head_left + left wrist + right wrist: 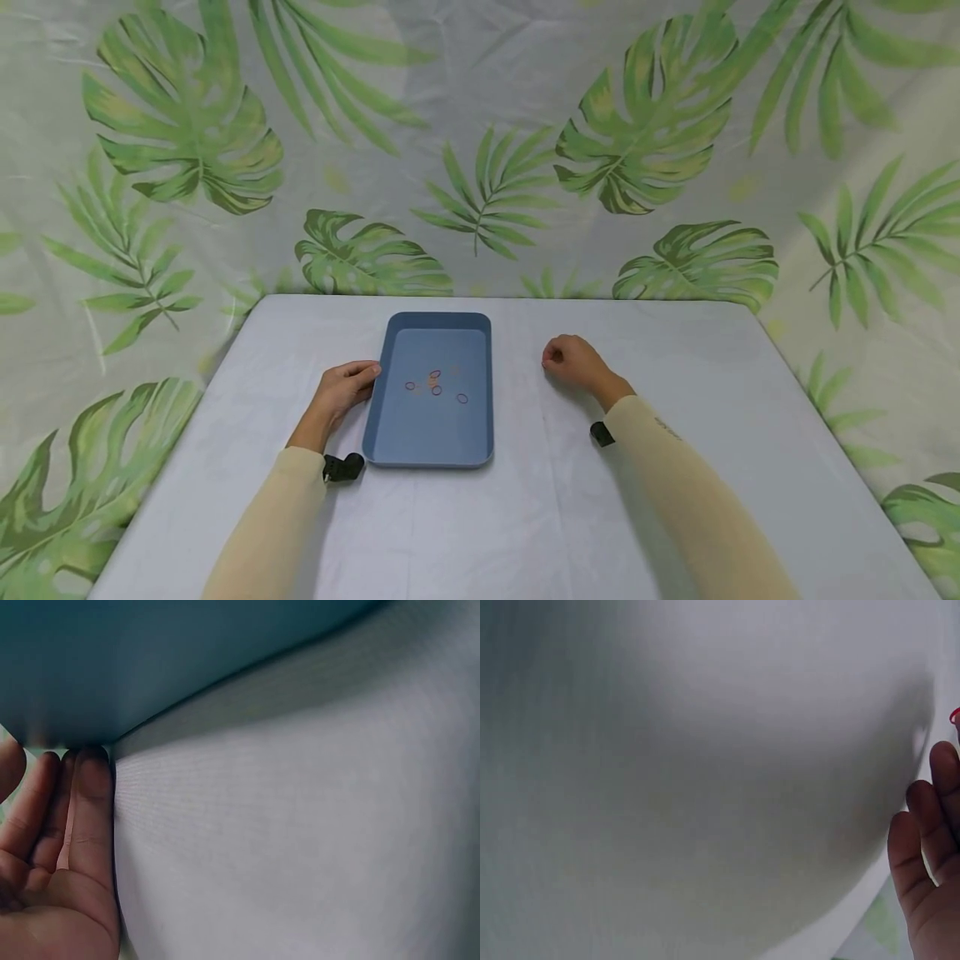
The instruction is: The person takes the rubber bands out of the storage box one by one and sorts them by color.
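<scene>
A blue tray (431, 442) lies on the white table (697, 375), with several small purple and orange rubber bands (435, 385) loose in its middle. My left hand (348, 383) rests beside the tray's left side. In the left wrist view its straight fingers (82, 817) lie against the tray's wall (150, 667). My right hand (566, 360) sits on the table to the right of the tray, apart from it, fingers curled. In the right wrist view a sliver of a red rubber band (955, 715) shows at its fingertips (943, 761); the grip itself is hidden.
The table's cloth (667, 787) is white and slightly wrinkled. A leaf-print curtain (480, 150) hangs behind and around the table. The table's far edge runs just behind the tray. Black wrist mounts (342, 467) sit on both sleeves.
</scene>
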A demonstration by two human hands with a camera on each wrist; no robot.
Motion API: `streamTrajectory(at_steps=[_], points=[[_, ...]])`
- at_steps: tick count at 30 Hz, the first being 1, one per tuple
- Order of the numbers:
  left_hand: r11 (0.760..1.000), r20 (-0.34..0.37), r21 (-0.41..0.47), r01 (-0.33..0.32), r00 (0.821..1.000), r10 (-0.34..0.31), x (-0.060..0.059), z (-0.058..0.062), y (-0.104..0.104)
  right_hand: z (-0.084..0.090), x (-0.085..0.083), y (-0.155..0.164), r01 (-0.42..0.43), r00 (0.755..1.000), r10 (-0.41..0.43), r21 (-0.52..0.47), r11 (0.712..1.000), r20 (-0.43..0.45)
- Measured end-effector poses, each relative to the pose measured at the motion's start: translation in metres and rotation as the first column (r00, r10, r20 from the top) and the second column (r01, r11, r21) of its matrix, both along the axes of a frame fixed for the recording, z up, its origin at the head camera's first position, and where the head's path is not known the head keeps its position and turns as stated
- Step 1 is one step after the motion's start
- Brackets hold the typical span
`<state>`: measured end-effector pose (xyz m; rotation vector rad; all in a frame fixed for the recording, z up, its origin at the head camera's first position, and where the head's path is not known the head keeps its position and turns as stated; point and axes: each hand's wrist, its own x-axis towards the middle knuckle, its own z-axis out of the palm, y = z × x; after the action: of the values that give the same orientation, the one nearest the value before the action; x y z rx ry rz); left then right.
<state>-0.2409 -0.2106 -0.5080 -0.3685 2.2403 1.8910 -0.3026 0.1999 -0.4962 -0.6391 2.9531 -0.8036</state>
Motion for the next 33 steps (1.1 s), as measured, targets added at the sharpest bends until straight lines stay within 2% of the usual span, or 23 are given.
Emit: streamTrajectory(at_steps=[8,17,33], points=[[1.000,0.007,-0.003,0.003,1.000,-0.003,-0.001,0.001,0.002,-0.004,0.002,-0.006,-0.006,1.000,0.005,-0.009,1.000,-0.019],[1.000,-0.004,-0.019,0.003,1.000,-0.003,0.001,-0.001,-0.001,-0.009,0.002,-0.013,-0.013,0.995,0.017,0.043,0.999,-0.099],[1.000,-0.012,-0.029,0.000,1.000,0.000,0.001,-0.003,0.000,-0.008,0.005,-0.016,0.054,0.996,-0.049,0.066,0.996,-0.073]])
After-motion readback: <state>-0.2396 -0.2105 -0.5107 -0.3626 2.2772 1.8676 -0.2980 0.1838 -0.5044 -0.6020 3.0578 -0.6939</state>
